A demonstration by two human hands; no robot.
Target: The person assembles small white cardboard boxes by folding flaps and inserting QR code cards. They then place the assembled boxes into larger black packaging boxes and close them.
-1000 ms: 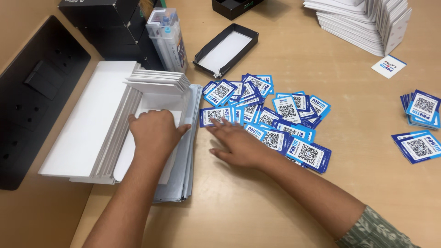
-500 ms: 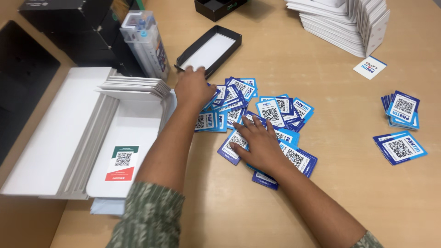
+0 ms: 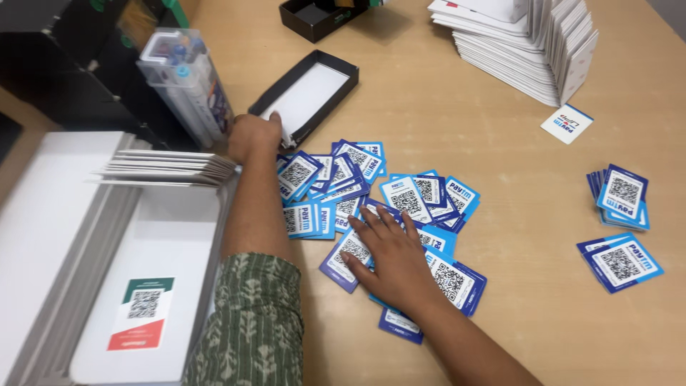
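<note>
Hands are both at work among the blue cards [image 3: 379,214] that lie spread in a loose heap on the wooden tabletop [image 3: 443,114]. We see our right hand [image 3: 389,261] lying flat on the near part of this heap, fingers [image 3: 371,236] open and spread, pressing on the cards and gripping none of them. Our left hand [image 3: 254,136] is reached far forward to the near corner of the shallow black tray [image 3: 307,100], which holds a white sheet inside. Its fingers are curled at the tray's edge; we cannot tell if they pinch the white sheet or only touch it. A green patterned sleeve [image 3: 250,322] covers the left arm.

Just left of this hand stands a clear plastic box [image 3: 186,86] with pens, tilted. Below it a fan of white envelopes [image 3: 168,168] rests on an open white box [image 3: 143,286], and inside the box lies a card with green, white and red parts [image 3: 143,314]. On the far right of the tabletop we see two small stacks of blue cards [image 3: 620,229], well apart from the heap, one single white card [image 3: 567,124], and a tall pile of white envelopes [image 3: 529,50] at the top.
</note>
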